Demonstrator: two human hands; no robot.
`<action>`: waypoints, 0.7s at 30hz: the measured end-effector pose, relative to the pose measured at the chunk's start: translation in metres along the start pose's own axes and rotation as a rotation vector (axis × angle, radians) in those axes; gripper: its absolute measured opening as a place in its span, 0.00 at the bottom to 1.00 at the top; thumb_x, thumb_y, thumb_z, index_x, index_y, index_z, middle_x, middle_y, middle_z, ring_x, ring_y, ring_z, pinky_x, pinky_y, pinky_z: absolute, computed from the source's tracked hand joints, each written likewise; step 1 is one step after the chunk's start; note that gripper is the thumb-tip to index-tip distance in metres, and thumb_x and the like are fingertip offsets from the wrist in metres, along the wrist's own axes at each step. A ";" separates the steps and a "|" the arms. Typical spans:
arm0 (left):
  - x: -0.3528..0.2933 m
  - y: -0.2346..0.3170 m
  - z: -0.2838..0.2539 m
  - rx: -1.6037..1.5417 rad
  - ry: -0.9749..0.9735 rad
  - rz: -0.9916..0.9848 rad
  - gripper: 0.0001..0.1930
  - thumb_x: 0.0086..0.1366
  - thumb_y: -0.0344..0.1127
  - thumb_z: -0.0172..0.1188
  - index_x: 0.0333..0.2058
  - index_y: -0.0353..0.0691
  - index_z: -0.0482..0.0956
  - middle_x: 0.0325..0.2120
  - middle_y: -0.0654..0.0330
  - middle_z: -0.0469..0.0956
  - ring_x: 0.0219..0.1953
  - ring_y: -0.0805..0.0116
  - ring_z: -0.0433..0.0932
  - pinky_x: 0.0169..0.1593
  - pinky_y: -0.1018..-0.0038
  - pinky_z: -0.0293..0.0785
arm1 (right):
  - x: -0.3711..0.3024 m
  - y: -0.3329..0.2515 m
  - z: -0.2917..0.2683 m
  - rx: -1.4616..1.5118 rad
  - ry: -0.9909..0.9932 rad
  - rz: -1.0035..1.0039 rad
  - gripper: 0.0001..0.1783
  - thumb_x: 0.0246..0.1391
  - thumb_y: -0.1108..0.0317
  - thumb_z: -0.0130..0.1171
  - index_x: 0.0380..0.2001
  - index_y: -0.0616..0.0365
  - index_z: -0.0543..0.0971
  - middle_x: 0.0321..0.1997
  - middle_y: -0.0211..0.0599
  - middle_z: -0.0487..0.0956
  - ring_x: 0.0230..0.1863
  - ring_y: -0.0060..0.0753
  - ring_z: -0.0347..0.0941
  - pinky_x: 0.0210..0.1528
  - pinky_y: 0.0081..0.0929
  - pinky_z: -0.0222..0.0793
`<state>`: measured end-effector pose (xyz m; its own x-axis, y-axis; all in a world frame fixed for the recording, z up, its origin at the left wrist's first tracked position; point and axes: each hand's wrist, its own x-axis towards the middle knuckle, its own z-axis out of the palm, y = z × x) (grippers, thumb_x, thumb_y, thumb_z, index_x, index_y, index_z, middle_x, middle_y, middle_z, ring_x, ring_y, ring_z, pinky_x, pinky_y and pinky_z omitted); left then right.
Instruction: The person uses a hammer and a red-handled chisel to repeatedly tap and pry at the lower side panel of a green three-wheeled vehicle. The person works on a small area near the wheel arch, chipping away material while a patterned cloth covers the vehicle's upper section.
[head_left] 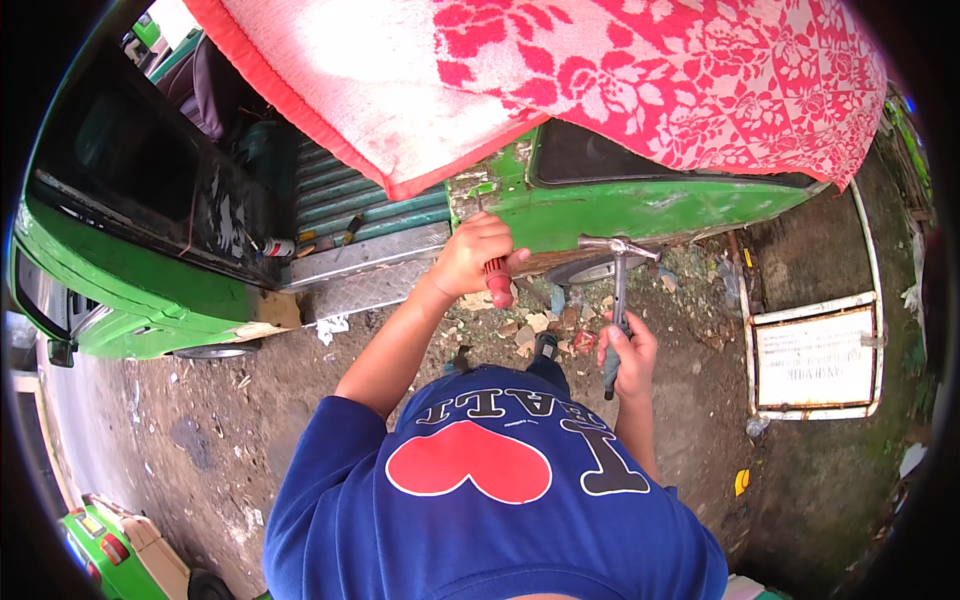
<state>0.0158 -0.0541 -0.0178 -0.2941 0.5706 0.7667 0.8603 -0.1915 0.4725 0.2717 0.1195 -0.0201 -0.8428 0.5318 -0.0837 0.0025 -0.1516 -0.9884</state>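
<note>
My left hand point(472, 252) is closed round a red-handled screwdriver point(499, 285). Its thin shaft points away from me, towards the scraped edge of the green vehicle body point(570, 208); whether the tip touches the metal I cannot tell. Lower and to the right, my right hand point(632, 358) grips a hammer point(619, 280) by its dark grip. The metal head is up, level with the screwdriver handle and apart from it. Bare, flaked patches show on the body edge just beyond my left hand.
A pink and white floral blanket point(640, 80) drapes over the vehicle. In the doorway are a ribbed green floor point(345, 180), a metal step point(370, 265), a spray can point(277, 247) and small tools. Debris point(535, 325) litters the ground. A white-framed sign point(815, 309) stands right.
</note>
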 end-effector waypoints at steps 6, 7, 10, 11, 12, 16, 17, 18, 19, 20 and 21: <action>0.002 -0.001 -0.002 0.010 0.008 -0.005 0.20 0.52 0.30 0.67 0.13 0.40 0.61 0.13 0.59 0.64 0.19 0.55 0.68 0.28 0.64 0.65 | 0.003 0.001 0.001 -0.014 -0.029 -0.006 0.16 0.59 0.68 0.56 0.47 0.68 0.71 0.23 0.35 0.73 0.18 0.22 0.68 0.19 0.18 0.64; 0.002 -0.001 -0.002 0.009 0.005 -0.004 0.20 0.51 0.30 0.67 0.13 0.40 0.61 0.13 0.59 0.64 0.19 0.55 0.68 0.28 0.63 0.65 | 0.004 0.002 0.001 -0.012 -0.033 -0.011 0.16 0.59 0.68 0.56 0.47 0.68 0.72 0.23 0.35 0.73 0.18 0.22 0.68 0.19 0.19 0.64; 0.002 -0.001 -0.002 0.003 0.000 -0.013 0.20 0.51 0.29 0.67 0.13 0.40 0.61 0.13 0.58 0.64 0.19 0.55 0.68 0.28 0.63 0.65 | 0.003 0.002 0.002 -0.009 -0.031 -0.005 0.16 0.59 0.69 0.56 0.47 0.68 0.71 0.23 0.35 0.73 0.19 0.22 0.68 0.20 0.19 0.64; 0.003 -0.001 -0.002 0.000 -0.001 -0.017 0.20 0.50 0.29 0.67 0.13 0.39 0.61 0.13 0.58 0.64 0.19 0.55 0.68 0.28 0.63 0.65 | 0.002 0.001 0.004 -0.021 -0.035 -0.012 0.17 0.59 0.69 0.55 0.48 0.68 0.71 0.23 0.35 0.73 0.19 0.22 0.68 0.20 0.19 0.64; 0.003 -0.001 -0.002 -0.005 0.014 -0.005 0.20 0.50 0.27 0.67 0.14 0.39 0.60 0.13 0.58 0.63 0.19 0.55 0.67 0.27 0.64 0.64 | 0.001 0.001 0.005 -0.033 -0.039 -0.017 0.17 0.59 0.69 0.55 0.48 0.68 0.71 0.23 0.35 0.73 0.19 0.22 0.68 0.21 0.19 0.65; 0.013 -0.006 0.005 -0.004 0.068 0.022 0.20 0.48 0.24 0.66 0.14 0.39 0.59 0.12 0.58 0.61 0.16 0.56 0.63 0.23 0.65 0.60 | -0.006 -0.005 0.016 -0.075 -0.022 -0.070 0.18 0.59 0.72 0.55 0.52 0.68 0.72 0.24 0.30 0.73 0.21 0.19 0.68 0.24 0.18 0.64; 0.015 -0.007 0.006 0.002 0.081 0.024 0.20 0.48 0.23 0.66 0.14 0.40 0.59 0.11 0.57 0.60 0.15 0.56 0.63 0.22 0.65 0.59 | -0.008 -0.007 0.022 -0.091 -0.022 -0.119 0.20 0.59 0.72 0.55 0.54 0.67 0.71 0.25 0.30 0.74 0.21 0.19 0.68 0.25 0.18 0.65; 0.018 -0.008 0.007 0.016 0.096 0.014 0.20 0.49 0.23 0.66 0.14 0.39 0.59 0.11 0.57 0.60 0.15 0.56 0.62 0.21 0.64 0.58 | -0.011 -0.009 0.029 -0.108 -0.021 -0.170 0.22 0.60 0.73 0.55 0.56 0.66 0.70 0.25 0.30 0.74 0.22 0.19 0.68 0.26 0.18 0.65; 0.020 -0.009 0.008 0.031 0.112 0.004 0.20 0.49 0.23 0.65 0.14 0.39 0.59 0.11 0.57 0.60 0.14 0.56 0.62 0.21 0.64 0.58 | -0.013 -0.012 0.034 -0.125 -0.020 -0.220 0.23 0.60 0.73 0.54 0.58 0.65 0.69 0.26 0.30 0.74 0.22 0.19 0.68 0.26 0.18 0.65; 0.022 -0.010 0.008 0.044 0.127 -0.007 0.20 0.49 0.23 0.65 0.13 0.39 0.59 0.10 0.57 0.59 0.14 0.56 0.61 0.20 0.64 0.57 | -0.016 -0.019 0.037 -0.200 -0.055 -0.239 0.25 0.60 0.75 0.53 0.61 0.64 0.67 0.29 0.32 0.77 0.24 0.20 0.70 0.29 0.20 0.68; 0.023 -0.011 0.010 0.061 0.155 -0.021 0.20 0.51 0.25 0.65 0.13 0.39 0.59 0.10 0.56 0.60 0.13 0.55 0.62 0.20 0.64 0.58 | -0.017 -0.019 0.038 -0.255 -0.069 -0.359 0.25 0.59 0.75 0.53 0.60 0.64 0.68 0.30 0.34 0.77 0.25 0.21 0.70 0.29 0.20 0.68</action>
<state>0.0034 -0.0307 -0.0095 -0.3692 0.4433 0.8168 0.8754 -0.1291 0.4658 0.2657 0.0812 0.0052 -0.8485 0.4549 0.2706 -0.1713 0.2476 -0.9536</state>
